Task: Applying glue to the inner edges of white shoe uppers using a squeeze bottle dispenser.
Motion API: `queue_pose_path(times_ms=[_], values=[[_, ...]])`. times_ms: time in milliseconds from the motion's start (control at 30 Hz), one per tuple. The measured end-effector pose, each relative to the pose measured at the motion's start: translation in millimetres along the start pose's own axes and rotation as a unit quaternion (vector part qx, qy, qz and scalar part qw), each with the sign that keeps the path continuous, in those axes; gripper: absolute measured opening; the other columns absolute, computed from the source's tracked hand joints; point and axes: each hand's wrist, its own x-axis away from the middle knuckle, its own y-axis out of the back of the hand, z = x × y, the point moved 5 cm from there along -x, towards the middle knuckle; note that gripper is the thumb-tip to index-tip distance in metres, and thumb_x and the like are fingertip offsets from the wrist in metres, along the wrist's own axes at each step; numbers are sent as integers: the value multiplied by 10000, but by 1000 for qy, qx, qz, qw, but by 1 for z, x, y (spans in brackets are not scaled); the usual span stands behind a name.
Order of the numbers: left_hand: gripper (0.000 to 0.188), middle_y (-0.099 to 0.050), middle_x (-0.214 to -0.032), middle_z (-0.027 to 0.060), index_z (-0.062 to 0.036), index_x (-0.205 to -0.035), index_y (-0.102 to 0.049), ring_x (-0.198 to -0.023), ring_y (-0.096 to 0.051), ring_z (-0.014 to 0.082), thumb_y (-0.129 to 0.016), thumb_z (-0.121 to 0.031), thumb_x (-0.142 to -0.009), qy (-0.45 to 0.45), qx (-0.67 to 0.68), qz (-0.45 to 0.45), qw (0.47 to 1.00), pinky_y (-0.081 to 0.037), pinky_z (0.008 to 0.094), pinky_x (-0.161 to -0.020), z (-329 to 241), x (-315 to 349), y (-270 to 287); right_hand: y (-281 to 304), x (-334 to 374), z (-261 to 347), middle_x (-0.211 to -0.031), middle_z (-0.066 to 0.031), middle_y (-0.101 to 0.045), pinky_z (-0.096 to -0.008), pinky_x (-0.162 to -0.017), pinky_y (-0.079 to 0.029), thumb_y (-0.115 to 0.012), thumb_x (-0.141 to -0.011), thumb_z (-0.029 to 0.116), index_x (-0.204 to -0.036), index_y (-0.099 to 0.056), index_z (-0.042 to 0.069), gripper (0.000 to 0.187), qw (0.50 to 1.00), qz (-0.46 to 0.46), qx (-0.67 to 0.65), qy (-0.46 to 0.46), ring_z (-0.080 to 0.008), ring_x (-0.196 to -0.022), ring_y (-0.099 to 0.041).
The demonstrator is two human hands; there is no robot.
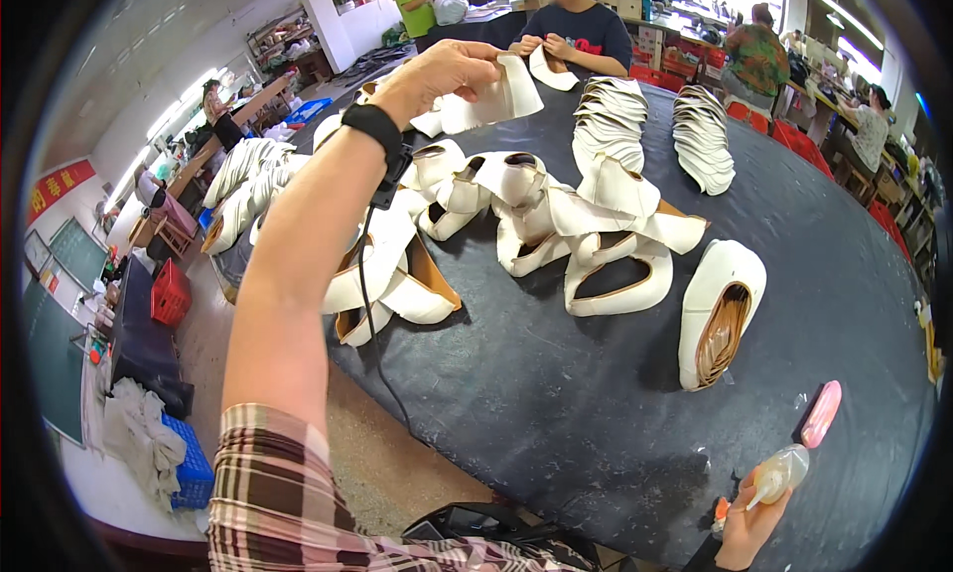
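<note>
My left hand reaches across to the far side of the table, its fingers closed on the edge of a white shoe upper piece. Below that hand lies a loose heap of white shoe uppers with tan linings. At the lower right, my right hand is wrapped round a small clear squeeze bottle with a pale nozzle. Near the bottle is a pink, rounded oblong object. A nested stack of white uppers stands between the heap and the bottle.
Two long rows of stacked white uppers lie on the dark table. Across the table a co-worker holds a white piece. A black cable hangs from my left wrist. A red crate stands on the floor leftward.
</note>
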Motion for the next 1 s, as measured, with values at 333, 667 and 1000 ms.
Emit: queue_pose_path(times_ms=[333, 667, 1000], values=[[364, -581, -854, 111, -48, -925, -560, -808, -542, 208, -493, -212, -607, -18, -278, 50, 959, -427, 295, -700, 147, -54, -35, 32, 50, -6, -1140, -77, -431, -430, -836, -389, -450, -788, 271, -1130, -405, 123, 375, 841, -28, -522, -141, -269, -1057, -405], [236, -547, -782, 54, -22, -944, -517, -722, -510, 99, -467, -17, -714, -105, -80, 8, 991, -399, 210, -643, 74, 9, -114, 51, 67, 4, -1049, -108, -481, -420, -728, -460, -469, -769, 237, -1074, -442, 80, 344, 822, -116, -546, -114, -290, -981, -447], [392, -480, -1011, 64, -91, -1034, -434, -923, -475, 227, -555, -67, -661, -311, -212, 131, 917, -417, 298, -753, -11, 138, -372, 73, 53, 13, -997, -113, -501, -372, -680, -496, -468, -769, 211, -1030, -463, 62, 300, 819, -103, -551, -124, -275, -945, -469]])
